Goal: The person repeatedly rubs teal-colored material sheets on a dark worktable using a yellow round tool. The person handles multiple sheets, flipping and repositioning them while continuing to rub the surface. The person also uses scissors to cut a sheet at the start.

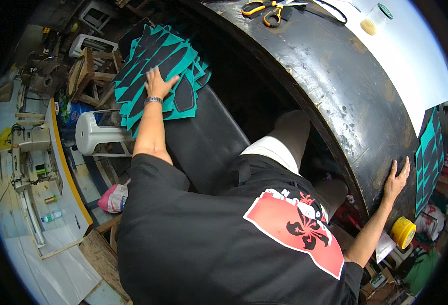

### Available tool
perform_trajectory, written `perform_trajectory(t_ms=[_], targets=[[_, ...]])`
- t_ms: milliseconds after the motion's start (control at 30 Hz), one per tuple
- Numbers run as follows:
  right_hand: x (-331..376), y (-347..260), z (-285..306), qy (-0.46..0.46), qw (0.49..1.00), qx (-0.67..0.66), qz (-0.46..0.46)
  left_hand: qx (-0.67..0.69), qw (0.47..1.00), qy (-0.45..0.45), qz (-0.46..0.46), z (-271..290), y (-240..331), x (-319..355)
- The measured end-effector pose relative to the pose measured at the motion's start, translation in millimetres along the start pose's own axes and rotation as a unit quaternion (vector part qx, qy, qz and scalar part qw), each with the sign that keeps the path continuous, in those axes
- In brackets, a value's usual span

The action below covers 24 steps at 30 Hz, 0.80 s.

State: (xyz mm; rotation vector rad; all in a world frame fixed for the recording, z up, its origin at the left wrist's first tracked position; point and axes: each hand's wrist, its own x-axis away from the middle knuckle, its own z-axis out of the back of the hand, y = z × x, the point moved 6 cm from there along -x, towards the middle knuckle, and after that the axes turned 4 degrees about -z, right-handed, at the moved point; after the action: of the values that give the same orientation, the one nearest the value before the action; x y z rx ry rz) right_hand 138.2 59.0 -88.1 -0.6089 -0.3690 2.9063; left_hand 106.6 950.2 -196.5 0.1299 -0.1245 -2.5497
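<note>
My left hand (158, 85), with a metal-banded watch at its wrist, lies with fingers apart on a loose stack of teal sheets (187, 56) bearing black shoe-part-like shapes. The stack rests at the far end of a black padded bench (208, 122). Out to the right, my right hand (398, 179) is spread at the edge of the dark table (331, 66), holding nothing. Close beside its fingertips, another teal sheet with black shapes (428, 157) hangs over the table's end.
Yellow-handled scissors (272, 15), a lidded clear jar (377, 19) and a white sheet (412, 61) are on the table. A yellow tub (403, 232) stands below my right arm. To the left are a white stool (94, 133), a wooden stool (89, 76) and a sewing machine (31, 142).
</note>
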Motion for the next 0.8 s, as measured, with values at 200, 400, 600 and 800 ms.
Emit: perform_trajectory(t_ms=[200, 400, 600, 800], targets=[[5, 9, 1, 0.023, 0.999, -0.04, -0.008, 0.105, 0.99, 0.083, -0.05, -17, -27, 1], [11, -4, 23, 0.091, 0.986, -0.136, -0.028, 0.041, 0.951, 0.306, -0.023, 92, 1, 16], [25, -84, 50, 0.044, 0.934, -0.352, -0.034, 0.129, 0.873, 0.417, -0.219, 281, 75, 78], [23, -194, 41, -0.099, 0.791, -0.603, -0.03, 0.392, 0.769, 0.35, -0.364, 376, 177, 107]])
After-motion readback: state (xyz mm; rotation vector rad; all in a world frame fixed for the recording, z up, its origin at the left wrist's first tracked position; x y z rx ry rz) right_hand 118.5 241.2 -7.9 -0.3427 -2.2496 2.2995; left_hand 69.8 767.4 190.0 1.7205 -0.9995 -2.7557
